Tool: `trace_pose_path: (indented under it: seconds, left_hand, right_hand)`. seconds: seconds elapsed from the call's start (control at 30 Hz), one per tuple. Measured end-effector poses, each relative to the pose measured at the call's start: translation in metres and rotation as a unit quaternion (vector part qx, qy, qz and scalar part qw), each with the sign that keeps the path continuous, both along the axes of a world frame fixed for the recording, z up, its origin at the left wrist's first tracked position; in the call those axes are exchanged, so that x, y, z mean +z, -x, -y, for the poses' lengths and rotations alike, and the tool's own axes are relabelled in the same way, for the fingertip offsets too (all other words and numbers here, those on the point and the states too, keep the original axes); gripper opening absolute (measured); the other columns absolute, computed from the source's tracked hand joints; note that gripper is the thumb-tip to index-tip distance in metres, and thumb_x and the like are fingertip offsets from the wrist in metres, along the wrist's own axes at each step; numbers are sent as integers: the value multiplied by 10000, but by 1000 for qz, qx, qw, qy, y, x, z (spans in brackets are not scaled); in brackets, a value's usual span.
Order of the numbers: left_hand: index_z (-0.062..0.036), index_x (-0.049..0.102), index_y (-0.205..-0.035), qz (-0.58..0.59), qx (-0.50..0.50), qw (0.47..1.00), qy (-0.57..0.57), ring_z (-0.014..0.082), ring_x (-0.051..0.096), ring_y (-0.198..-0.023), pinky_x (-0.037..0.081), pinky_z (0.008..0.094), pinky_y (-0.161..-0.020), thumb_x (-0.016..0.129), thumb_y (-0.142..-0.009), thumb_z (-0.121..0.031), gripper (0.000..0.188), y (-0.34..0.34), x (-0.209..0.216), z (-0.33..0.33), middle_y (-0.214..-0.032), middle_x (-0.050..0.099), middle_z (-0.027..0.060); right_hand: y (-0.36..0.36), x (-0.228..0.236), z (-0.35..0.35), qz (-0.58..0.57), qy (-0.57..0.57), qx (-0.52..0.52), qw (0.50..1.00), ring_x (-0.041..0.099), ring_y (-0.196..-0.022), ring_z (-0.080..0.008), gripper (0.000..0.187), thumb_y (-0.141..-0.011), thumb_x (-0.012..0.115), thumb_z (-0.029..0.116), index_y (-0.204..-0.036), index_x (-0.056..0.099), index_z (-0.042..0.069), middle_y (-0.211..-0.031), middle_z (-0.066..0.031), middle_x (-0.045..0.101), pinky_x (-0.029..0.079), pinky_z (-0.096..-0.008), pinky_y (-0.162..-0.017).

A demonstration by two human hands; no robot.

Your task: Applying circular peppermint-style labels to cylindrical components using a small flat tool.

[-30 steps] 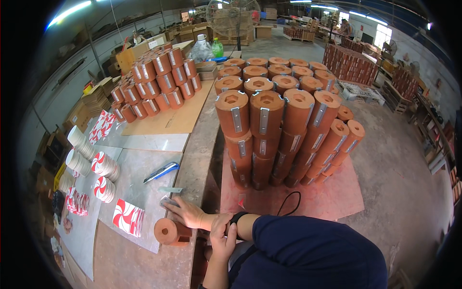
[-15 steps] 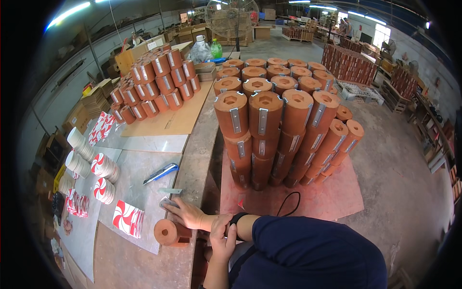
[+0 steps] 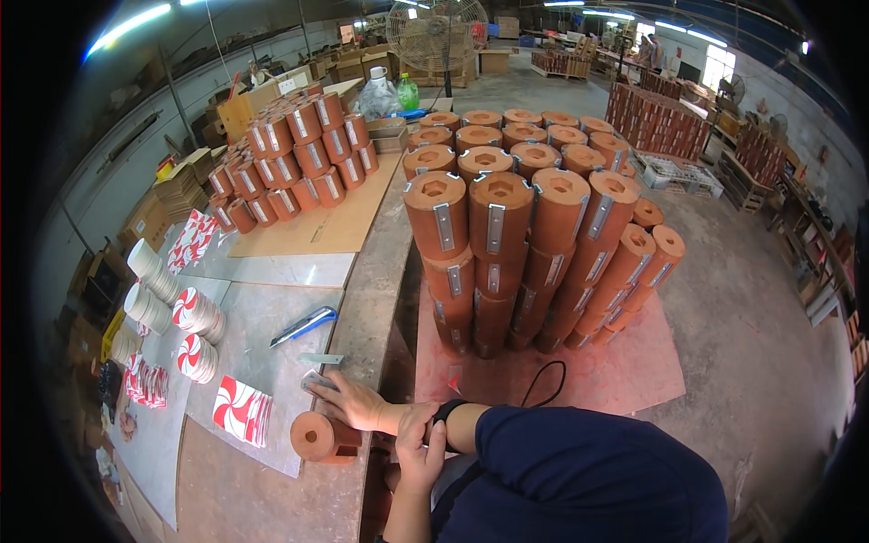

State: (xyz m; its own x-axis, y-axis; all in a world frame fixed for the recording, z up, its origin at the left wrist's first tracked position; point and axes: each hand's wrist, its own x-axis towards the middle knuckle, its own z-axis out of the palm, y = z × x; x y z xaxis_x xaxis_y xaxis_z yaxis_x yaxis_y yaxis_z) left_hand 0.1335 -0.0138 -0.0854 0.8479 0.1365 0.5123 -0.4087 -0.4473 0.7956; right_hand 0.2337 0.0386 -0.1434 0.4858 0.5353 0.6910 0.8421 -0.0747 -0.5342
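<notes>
With right hand [image 3: 360, 405] nearer, impossible to tell if gripping, touches metal plate [image 3: 311, 377] just up-left, at frame's lower left.

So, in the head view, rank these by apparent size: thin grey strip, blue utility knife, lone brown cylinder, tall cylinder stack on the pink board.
Largest to smallest, as they look:
1. Tall cylinder stack
2. Lone brown cylinder
3. Blue utility knife
4. Thin grey strip

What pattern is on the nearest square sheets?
Red and white swirls; head view shows the sheets best.
</notes>
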Motion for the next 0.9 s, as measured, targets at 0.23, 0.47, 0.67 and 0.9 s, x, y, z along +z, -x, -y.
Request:
trace_pose_path:
  seconds: [0.23,0.47,0.67,0.9]
  left_hand:
    - [35,594,-971,1,2,1000,1,324,593,-905,447,373,-842,581,-773,-9,203,-1,-1,0,-958,618,179]
    - [38,592,-972,5,2,1000,-9,320,592,-900,448,366,-839,580,-769,-5,208,0,2,0,-951,615,179]
    - [39,592,-979,10,-1,1000,-18,312,593,-904,448,358,-838,580,-782,-17,205,-1,5,1,-958,614,176]
    - [45,573,-1089,-117,-41,991,45,274,605,-926,450,331,-839,512,-904,-146,273,-7,10,-14,-982,628,184]
  right_hand:
    - [-1,0,0,7,-1,-3,1000,555,-904,-333,493,-838,586,172,-1306,439,124,-1097,-168,436,478,-396,-766]
    - [-1,0,0,13,5,-9,1000,558,-887,-332,490,-837,587,173,-1302,443,123,-1094,-168,432,480,-395,-757]
    - [-1,-1,1,16,1,-13,1000,557,-884,-339,501,-827,597,163,-1301,442,122,-1100,-168,425,479,-402,-753]
    - [1,-1,-2,3,-3,2,1000,547,-906,-349,483,-824,603,160,-1278,451,97,-1108,-171,427,470,-406,-769]
